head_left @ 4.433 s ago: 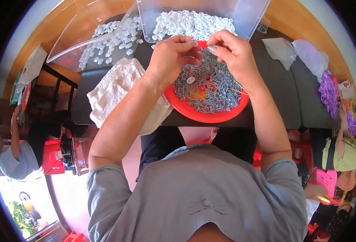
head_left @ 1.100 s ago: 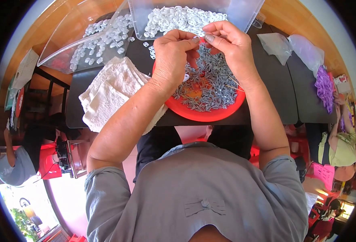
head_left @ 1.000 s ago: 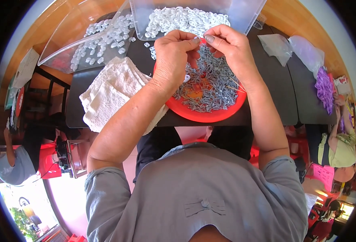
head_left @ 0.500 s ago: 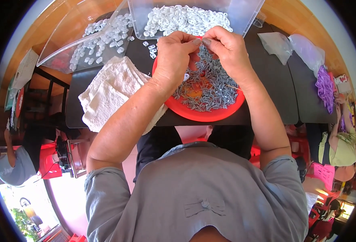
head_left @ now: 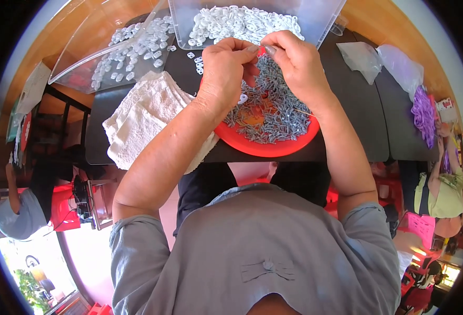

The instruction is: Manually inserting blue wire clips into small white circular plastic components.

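My left hand (head_left: 226, 65) and my right hand (head_left: 297, 65) are raised over the far part of a round red basin (head_left: 273, 151). Each has its thumb and forefinger pinched together, the tips a small gap apart. Whatever lies between them is too small to name. Below, the basin holds a heap of small grey screw-like pieces (head_left: 284, 128). One white ring-shaped part (head_left: 243, 98) shows by my left wrist. Beyond my hands, a clear plastic bin (head_left: 315, 16) contains many small white oval plastic parts (head_left: 242, 23).
A folded cream towel (head_left: 147, 118) lies on the dark table (head_left: 354, 123) left of the basin. Further left, a clear container (head_left: 66, 76) holds more white parts; a few lie loose beside it. Plastic bags (head_left: 402, 65) and a purple bundle (head_left: 424, 118) are at right. Other people sit at both sides.
My fingertips have drawn slightly apart, the right hand shifting a little up. More of my left hand's lower fingers show, curled beneath the pinch.
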A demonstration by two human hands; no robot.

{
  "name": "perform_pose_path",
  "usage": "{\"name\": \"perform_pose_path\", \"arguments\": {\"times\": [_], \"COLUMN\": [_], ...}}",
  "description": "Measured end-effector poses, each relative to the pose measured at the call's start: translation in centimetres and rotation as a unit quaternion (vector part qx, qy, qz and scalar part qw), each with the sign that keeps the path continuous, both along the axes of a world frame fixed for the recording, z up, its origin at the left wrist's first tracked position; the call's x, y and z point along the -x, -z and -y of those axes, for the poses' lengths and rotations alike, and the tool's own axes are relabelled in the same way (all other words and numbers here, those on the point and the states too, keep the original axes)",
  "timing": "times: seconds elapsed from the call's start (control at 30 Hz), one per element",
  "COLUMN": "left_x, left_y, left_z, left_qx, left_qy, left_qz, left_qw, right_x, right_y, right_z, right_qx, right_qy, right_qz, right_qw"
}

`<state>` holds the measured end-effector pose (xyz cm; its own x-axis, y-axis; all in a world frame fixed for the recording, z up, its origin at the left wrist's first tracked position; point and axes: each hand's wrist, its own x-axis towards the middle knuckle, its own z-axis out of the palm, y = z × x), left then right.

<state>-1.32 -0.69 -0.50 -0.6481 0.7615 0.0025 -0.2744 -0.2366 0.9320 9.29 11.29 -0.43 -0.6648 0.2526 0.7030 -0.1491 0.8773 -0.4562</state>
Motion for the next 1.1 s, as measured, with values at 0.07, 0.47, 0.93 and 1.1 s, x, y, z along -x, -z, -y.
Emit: {"name": "perform_pose_path", "arguments": {"times": [0.07,0.47,0.93,1.1], "left_x": [0.0,0.1,-0.4,-0.8], "left_y": [0.0,0.0,0.3,0.8], "left_z": [0.1,0.1,0.2,0.0], "left_qx": [0.022,0.035,0.083,0.063], "left_qy": [0.01,0.023,-0.013,-0.049], "left_qz": [-0.022,-0.059,-0.117,-0.14], "left_qw": [0.999,0.997,0.99,0.987], "right_x": [0.1,-0.1,0.2,0.3], "right_y": [0.1,-0.2,0.9,0.4], "right_z": [-0.1,0.1,0.6,1.8], "right_qx": [-0.037,-0.051,-0.081,-0.026], "right_qy": [0.008,0.028,0.04,0.007], "right_qz": [0.0,0.029,0.027,-0.001], "right_qw": [0.999,0.998,0.996,1.0]}}
